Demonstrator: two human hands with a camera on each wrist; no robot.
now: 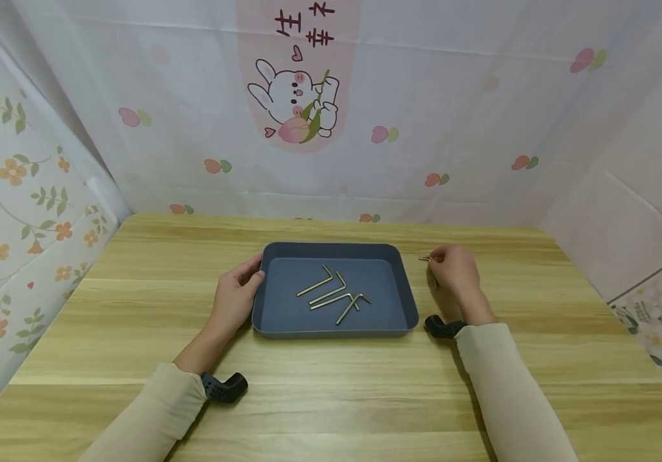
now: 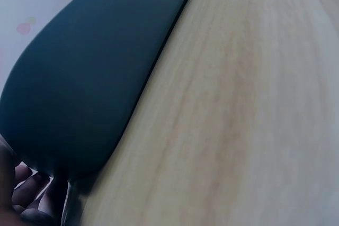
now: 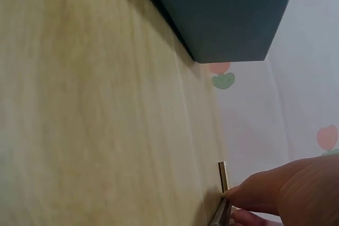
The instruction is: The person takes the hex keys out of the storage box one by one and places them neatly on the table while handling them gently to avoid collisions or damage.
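A grey-blue tray (image 1: 331, 333) sits on the table with several brass-coloured L-shaped hex keys (image 1: 322, 299) lying loose in it. My left hand (image 1: 234, 294) grips the tray's left wall, thumb at the rim and the other fingers behind; the left wrist view shows its fingers at the end of the tray (image 2: 90, 78). To the right of the tray, my right hand (image 1: 455, 269) pinches a hex key (image 1: 435, 281) close to the tabletop. The right wrist view shows a short end of that hex key (image 3: 223, 175) beyond the fingertips; the fingers cover its middle.
The wooden table (image 1: 331, 398) ends at the back against a white printed curtain (image 1: 458, 96). Floral cloth (image 1: 19, 212) hangs at the left side. A dark wrist camera (image 1: 226, 387) is on the left wrist and another wrist camera (image 1: 443, 327) on the right.
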